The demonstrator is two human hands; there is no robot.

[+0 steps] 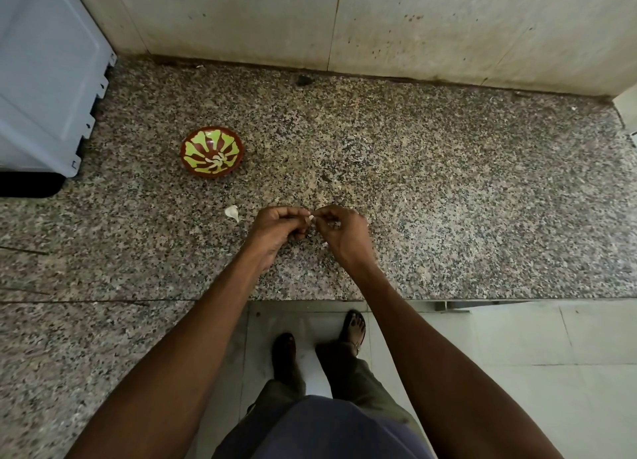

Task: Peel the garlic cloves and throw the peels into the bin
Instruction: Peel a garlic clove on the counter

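Both hands are meeting over the speckled stone counter, a little in front of its near edge. The left hand is curling its fingers inward, with the thumb and forefinger pinching one side of a small pale garlic clove. The right hand is facing it, its fingertips gathered tight and pinching the other side of the same clove, so the two sets of fingertips are almost touching. Only a sliver of the clove is showing between them, and it is too small to tell how much skin is on it. The remaining fingers of both hands are folding under the palms, and whether they are holding anything more cannot be told.

Just to the left of the left hand, a second garlic clove, white with a pointed tail, is lying on the counter by itself, not touching the hand. Farther back and to the left, a red bowl with a yellow-green flower pattern is sitting on the counter, with a few pale pieces lying in its bottom. A light grey appliance is standing at the far left, against the wall.
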